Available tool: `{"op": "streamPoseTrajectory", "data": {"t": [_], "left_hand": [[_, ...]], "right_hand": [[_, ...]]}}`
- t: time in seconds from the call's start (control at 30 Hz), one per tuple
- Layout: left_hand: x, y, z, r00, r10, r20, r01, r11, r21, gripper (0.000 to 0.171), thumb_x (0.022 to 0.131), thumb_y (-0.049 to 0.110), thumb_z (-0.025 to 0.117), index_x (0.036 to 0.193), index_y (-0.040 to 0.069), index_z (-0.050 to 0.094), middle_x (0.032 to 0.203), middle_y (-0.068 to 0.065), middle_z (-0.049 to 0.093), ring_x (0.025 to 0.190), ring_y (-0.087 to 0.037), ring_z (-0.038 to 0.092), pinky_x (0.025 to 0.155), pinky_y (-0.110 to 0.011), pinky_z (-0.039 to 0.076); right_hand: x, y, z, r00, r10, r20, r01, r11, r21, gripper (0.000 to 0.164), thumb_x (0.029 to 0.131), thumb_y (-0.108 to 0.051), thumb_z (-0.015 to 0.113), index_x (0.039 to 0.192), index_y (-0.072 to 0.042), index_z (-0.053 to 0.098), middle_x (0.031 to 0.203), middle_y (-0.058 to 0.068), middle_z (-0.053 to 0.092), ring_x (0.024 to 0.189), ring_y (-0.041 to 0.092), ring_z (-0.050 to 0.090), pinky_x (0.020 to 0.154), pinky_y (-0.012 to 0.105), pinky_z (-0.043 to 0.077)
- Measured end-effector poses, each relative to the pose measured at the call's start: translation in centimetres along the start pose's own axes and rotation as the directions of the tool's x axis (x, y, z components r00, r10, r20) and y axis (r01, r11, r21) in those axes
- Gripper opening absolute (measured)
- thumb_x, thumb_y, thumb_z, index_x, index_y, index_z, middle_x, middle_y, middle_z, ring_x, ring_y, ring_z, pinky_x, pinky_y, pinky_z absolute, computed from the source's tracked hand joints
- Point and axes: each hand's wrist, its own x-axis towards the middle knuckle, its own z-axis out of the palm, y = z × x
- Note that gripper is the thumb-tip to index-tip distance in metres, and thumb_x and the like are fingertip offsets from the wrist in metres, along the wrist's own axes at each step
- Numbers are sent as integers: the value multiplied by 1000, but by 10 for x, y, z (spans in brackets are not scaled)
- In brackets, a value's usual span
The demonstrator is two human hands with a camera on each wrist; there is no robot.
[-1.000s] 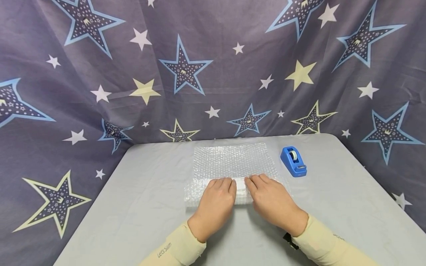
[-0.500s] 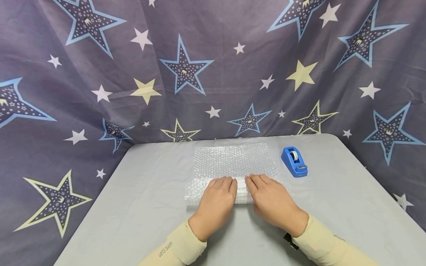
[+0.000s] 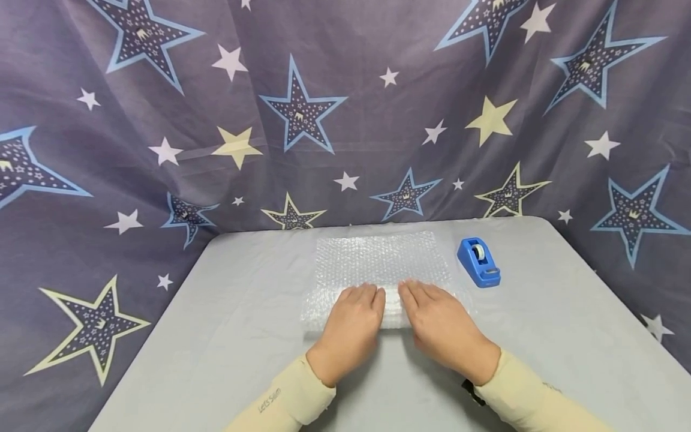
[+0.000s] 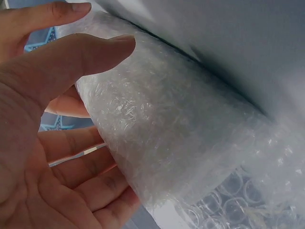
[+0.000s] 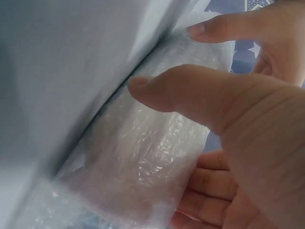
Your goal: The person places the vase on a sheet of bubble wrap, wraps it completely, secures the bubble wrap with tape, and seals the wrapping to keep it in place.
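A clear bubble wrap sheet (image 3: 380,258) lies flat on the table, and its near end is rolled into a thick bundle. My left hand (image 3: 351,324) grips the left part of this bubble wrap roll (image 4: 157,109), thumb on the near side and fingers over the far side. Beside it, my right hand (image 3: 445,321) holds the roll the same way, a short gap from the left. In the right wrist view the right thumb (image 5: 176,88) lies across the wrap. Layers of wrap hide whatever is inside the roll.
A blue tape dispenser (image 3: 479,263) with a roll of tape stands to the right of the sheet. The table (image 3: 237,300) has a pale grey cover. Behind it and along both sides hangs a dark curtain (image 3: 345,66) printed with stars.
Both hands keep hold of the bubble wrap roll. Hands and roll have edged very slightly away from the body; the tape dispenser has stayed in place.
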Motion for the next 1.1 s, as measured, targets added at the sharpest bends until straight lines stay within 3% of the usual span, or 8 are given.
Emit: {"op": "streamPoseTrajectory", "data": {"t": [0.37, 1.1], "left_hand": [[3, -1, 2, 1000, -2, 15, 2, 1000, 2, 49, 76, 5, 76, 124, -2, 69, 114, -12, 72, 111, -28, 71, 100, -41, 54], [8, -4, 10, 999, -29, 30, 28, 999, 28, 45, 76, 3, 76, 120, -1, 68, 109, -10, 72, 109, -26, 71, 96, -40, 56]], "right_hand": [[1, 0, 1, 996, 35, 77, -36, 999, 12, 87, 62, -19, 86, 137, 12, 56, 135, 27, 64, 127, 39, 63, 107, 50, 50], [7, 3, 11, 998, 54, 26, -55, 998, 39, 75, 63, -12, 80, 133, 9, 59, 130, 25, 66, 123, 38, 65, 106, 49, 51]]}}
